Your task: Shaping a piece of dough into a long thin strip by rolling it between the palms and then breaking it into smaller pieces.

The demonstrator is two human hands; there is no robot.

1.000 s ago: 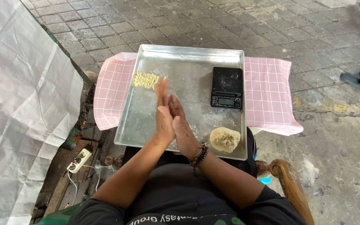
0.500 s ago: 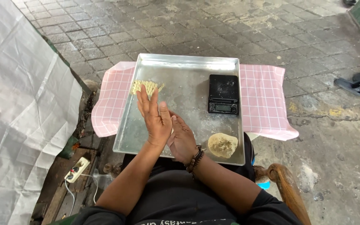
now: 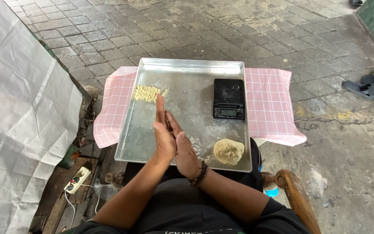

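Observation:
My left hand (image 3: pixel 162 134) and my right hand (image 3: pixel 182 149) are pressed palm to palm over a metal tray (image 3: pixel 187 69), the left slid ahead of the right. Anything between the palms is hidden. A row of several small pale dough pieces (image 3: pixel 147 93) lies at the tray's left, just beyond my left fingertips. A flat lump of dough (image 3: pixel 229 151) rests at the tray's near right corner. A small black scale (image 3: pixel 228 99) stands on the tray's right side. A beaded bracelet (image 3: pixel 199 174) circles my right wrist.
The tray sits on a pink checked cloth (image 3: pixel 268 104) over a low table on a paved floor. A white tarp (image 3: pixel 18 117) hangs at the left, with a power strip (image 3: pixel 77 180) below it. A wooden chair arm (image 3: pixel 295 195) is at the right. Dark sandals (image 3: pixel 366 86) lie far right.
My palms have stayed pressed together while sliding back and forth against each other; the left hand reached forward, then drew back a little. The view has shifted slightly.

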